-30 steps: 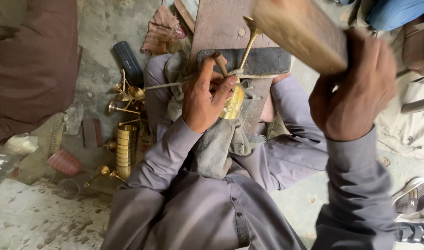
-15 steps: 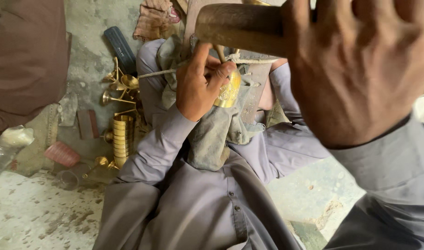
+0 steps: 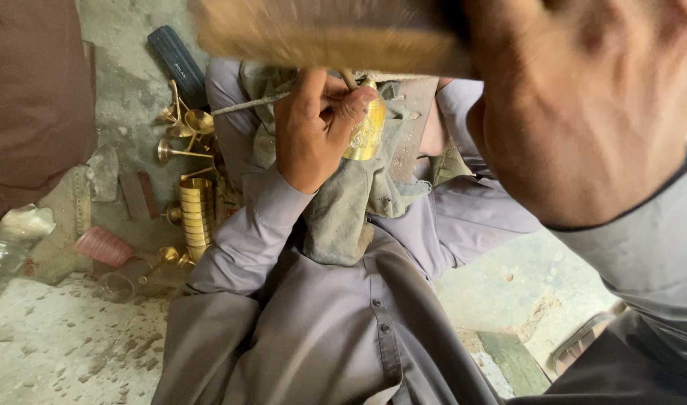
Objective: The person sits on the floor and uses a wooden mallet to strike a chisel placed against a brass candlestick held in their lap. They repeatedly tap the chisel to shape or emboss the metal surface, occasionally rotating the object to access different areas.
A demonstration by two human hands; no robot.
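My left hand (image 3: pixel 313 127) grips a thin metal punch (image 3: pixel 348 79) and steadies an engraved brass cup (image 3: pixel 366 129) on a grey cloth (image 3: pixel 343 210) over my lap. Raised close to the camera, my right hand (image 3: pixel 583 97) is closed around the handle of a wooden mallet (image 3: pixel 321 34), whose blurred head spans the top of the view above the cup. A thin metal rod (image 3: pixel 246 105) runs left from the cup.
A stack of brass cups (image 3: pixel 197 214) and several brass stemmed pieces (image 3: pixel 182 131) lie on the dusty floor at left. A dark flat case (image 3: pixel 178 64), a pink ribbed piece (image 3: pixel 103 246) and a plastic bottle (image 3: pixel 2 259) are nearby. A sandal (image 3: pixel 583 341) lies at lower right.
My right hand and the mallet have risen nearer the camera and swung left over the cup. The left hand keeps its hold on the punch and cup.
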